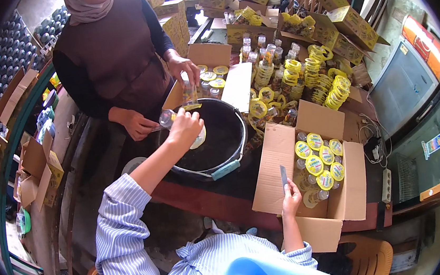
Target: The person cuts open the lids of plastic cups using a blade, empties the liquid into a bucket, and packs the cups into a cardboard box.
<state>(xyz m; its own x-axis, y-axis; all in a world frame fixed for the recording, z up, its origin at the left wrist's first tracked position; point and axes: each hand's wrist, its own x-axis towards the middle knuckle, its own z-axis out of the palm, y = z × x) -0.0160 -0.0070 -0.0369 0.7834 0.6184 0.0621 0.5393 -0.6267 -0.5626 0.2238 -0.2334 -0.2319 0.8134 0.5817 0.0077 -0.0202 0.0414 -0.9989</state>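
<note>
My left hand (183,130) reaches over a black bucket (227,160) and is closed around a clear plastic cup (167,118). A pale, yellow-edged lid (199,138) shows on the other side of that hand. Low at the right, my right hand (290,200) grips a flat grey blade (283,177) that points upward; its handle is hidden in my fingers. Beside it an open cardboard box (274,177) holds several clear cups with yellow-and-white lids (314,164). Across the bucket, a co-worker's hand holds another clear cup (188,91) upside down, just above my fingers.
The co-worker (108,53) stands at the far side; their other hand is near my cup. Several stacked cups and yellow rings (291,77) fill the table's far right. A second carton (209,54), a power strip (386,185) with cables, and orange chair (372,255) surround the workspace.
</note>
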